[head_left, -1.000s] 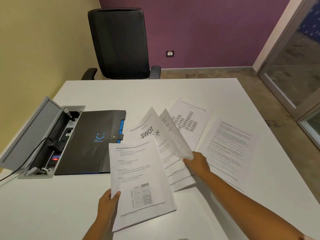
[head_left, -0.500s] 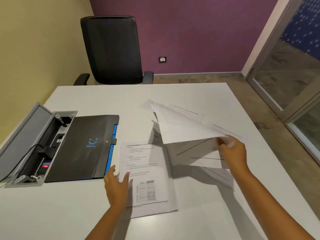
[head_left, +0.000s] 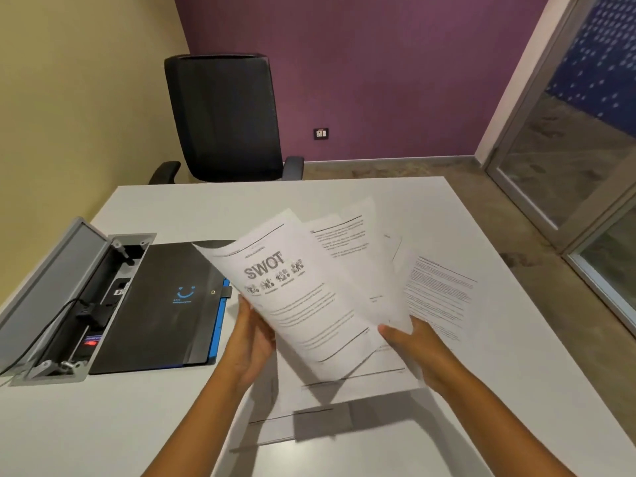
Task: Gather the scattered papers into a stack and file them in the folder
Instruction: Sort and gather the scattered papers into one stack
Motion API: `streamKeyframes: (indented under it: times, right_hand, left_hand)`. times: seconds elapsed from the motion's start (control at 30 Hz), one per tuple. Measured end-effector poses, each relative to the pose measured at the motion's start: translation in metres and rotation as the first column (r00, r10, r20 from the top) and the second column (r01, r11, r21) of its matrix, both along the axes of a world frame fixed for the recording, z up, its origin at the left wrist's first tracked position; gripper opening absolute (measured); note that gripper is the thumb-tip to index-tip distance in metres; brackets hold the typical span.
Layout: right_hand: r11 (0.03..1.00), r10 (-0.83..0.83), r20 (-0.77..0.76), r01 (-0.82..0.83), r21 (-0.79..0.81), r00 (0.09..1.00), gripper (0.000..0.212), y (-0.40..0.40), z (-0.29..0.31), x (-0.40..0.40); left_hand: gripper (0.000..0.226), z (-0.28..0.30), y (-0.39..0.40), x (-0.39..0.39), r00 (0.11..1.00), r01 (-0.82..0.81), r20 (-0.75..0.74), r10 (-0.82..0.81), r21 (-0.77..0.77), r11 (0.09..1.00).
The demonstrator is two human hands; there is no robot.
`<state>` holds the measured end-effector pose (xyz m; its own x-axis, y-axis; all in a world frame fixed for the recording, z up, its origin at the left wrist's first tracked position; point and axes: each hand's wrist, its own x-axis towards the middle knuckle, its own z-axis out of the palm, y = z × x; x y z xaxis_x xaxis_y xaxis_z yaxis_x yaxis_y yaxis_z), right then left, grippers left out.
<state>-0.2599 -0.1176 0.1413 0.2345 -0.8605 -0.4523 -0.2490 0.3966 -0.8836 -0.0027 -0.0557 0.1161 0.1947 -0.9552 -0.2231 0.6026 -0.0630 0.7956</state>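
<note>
Several printed sheets point(head_left: 309, 304) are fanned out and lifted above the white table point(head_left: 481, 390), the top one headed "SWOT". My left hand point(head_left: 253, 342) grips their left edge from below. My right hand point(head_left: 418, 352) pinches their lower right corner. One text page point(head_left: 444, 297) lies flat on the table to the right, partly under the fan. Another sheet point(head_left: 275, 421) lies on the table beneath my hands. The black folder point(head_left: 165, 304) with a blue smile logo and blue edge lies shut at the left.
An open grey cable box point(head_left: 65, 297) with plugs and a cord is set into the table left of the folder. A black office chair point(head_left: 223, 115) stands at the far edge. A glass door point(head_left: 585, 139) is at the right.
My right hand has brought the lifted sheets back to the middle and my left hand has come off the flat sheet to grasp them. The SWOT page now faces me.
</note>
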Motion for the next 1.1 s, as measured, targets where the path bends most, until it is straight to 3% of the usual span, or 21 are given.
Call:
streamKeyframes:
  times: [0.17, 0.3, 0.47, 0.6, 0.7, 0.83, 0.9, 0.97, 1.1]
  right_hand:
    - [0.996, -0.082, 0.092, 0.084, -0.015, 0.992, 0.038, 0.008, -0.007, 0.008]
    - [0.997, -0.017, 0.110, 0.025, -0.077, 0.994, 0.030, 0.008, -0.004, 0.009]
    - [0.987, 0.154, 0.157, -0.144, -0.071, 0.975, 0.039, 0.005, 0.000, 0.005]
    - [0.978, 0.181, 0.124, -0.165, -0.127, 0.976, 0.040, 0.002, 0.002, 0.009]
    - [0.966, 0.225, 0.095, -0.209, -0.154, 0.970, 0.029, -0.001, 0.006, 0.012]
    - [0.951, 0.260, 0.123, -0.232, -0.205, 0.958, 0.026, -0.005, 0.015, 0.013]
    - [0.944, 0.268, 0.153, -0.227, -0.238, 0.951, 0.044, -0.007, 0.016, 0.014]
    - [0.937, 0.273, 0.149, -0.227, -0.266, 0.950, 0.044, -0.009, 0.014, 0.017]
    - [0.952, 0.209, 0.165, -0.162, -0.260, 0.964, 0.023, -0.009, 0.011, 0.026]
  left_hand:
    - [0.066, -0.001, 0.016, 0.006, 0.988, 0.025, -0.155, -0.021, 0.024, 0.999]
    - [0.049, -0.003, 0.021, 0.012, 0.989, 0.022, -0.147, -0.013, 0.065, 0.998]
    - [0.042, 0.003, 0.020, 0.014, 0.989, 0.012, 0.150, -0.019, 0.048, 0.999]
    - [0.071, 0.008, 0.021, 0.006, 0.938, 0.098, 0.319, -0.137, 0.136, 0.986]
    - [0.064, 0.007, 0.022, -0.001, 0.882, 0.101, 0.439, -0.173, 0.182, 0.978]
    - [0.049, 0.009, 0.021, 0.006, 0.876, 0.011, 0.477, -0.076, 0.137, 0.990]
    - [0.064, 0.013, 0.021, 0.013, 0.877, -0.049, 0.480, -0.002, 0.093, 0.994]
    - [0.077, 0.016, 0.020, 0.017, 0.875, -0.081, 0.482, 0.041, 0.062, 0.995]
    - [0.041, 0.020, 0.018, 0.021, 0.865, -0.106, 0.495, 0.082, 0.021, 0.994]
